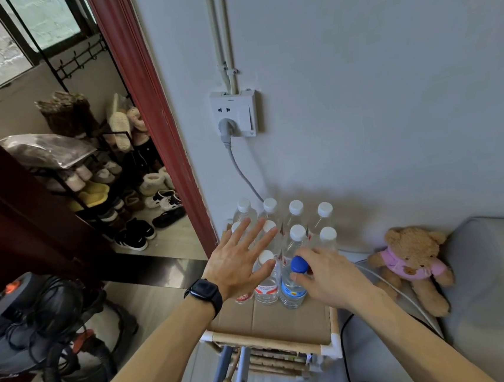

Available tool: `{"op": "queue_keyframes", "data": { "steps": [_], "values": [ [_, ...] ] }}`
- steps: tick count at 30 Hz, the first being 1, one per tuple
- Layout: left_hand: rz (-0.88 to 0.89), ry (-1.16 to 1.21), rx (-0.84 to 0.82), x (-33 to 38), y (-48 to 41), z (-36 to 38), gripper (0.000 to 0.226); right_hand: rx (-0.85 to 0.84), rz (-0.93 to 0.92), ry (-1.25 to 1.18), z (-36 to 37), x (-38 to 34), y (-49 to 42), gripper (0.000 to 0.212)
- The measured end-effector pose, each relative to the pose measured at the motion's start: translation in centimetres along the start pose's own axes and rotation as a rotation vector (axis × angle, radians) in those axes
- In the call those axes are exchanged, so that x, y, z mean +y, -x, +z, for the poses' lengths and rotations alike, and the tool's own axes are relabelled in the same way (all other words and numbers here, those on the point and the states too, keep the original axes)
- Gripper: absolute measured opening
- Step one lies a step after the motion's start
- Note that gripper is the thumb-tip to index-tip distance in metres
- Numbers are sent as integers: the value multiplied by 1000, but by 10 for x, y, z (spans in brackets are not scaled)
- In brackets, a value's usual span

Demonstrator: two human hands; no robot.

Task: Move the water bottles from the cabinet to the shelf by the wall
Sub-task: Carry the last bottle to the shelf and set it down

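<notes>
Nearest the camera, the cardboard-topped shelf point(275, 321) showed a bare strip of cardboard along its front edge, with the bottles crowded toward the wall. The right hand point(329, 275) had its fingertips closed round the neck of the blue-capped bottle point(292, 285), which stood upright at the right end of the near row, seemingly resting on the cardboard. The left hand point(239, 259) hovered flat with fingers spread wide, holding nothing, its thumb against the cap of the red-labelled bottle point(266, 285) just to the left. Behind stood the white-capped bottles point(297, 232) in rows, reaching back to the wall beneath the socket point(234, 114).

The step looked like seating this bottle. To do it well, the base should sit flat before the fingers loosen, and the release should go straight up, since the neighbours stood touching and a sideways pull could topple them. The spread left hand seemed well placed to steady the row. A teddy bear point(411, 264) sat well to the right.
</notes>
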State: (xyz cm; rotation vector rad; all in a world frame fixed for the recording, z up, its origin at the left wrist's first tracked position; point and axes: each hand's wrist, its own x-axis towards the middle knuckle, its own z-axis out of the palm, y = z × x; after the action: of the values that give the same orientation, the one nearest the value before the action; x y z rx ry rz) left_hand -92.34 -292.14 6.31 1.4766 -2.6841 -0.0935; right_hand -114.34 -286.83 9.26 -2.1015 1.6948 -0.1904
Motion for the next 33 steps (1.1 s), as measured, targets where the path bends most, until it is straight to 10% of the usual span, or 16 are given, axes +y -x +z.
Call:
{"op": "queue_keyframes", "data": {
  "steps": [33],
  "values": [
    [-61, 22, -116, 38, -29, -5, 69, -68, 180, -294, 38, 21, 21, 64]
  ]
}}
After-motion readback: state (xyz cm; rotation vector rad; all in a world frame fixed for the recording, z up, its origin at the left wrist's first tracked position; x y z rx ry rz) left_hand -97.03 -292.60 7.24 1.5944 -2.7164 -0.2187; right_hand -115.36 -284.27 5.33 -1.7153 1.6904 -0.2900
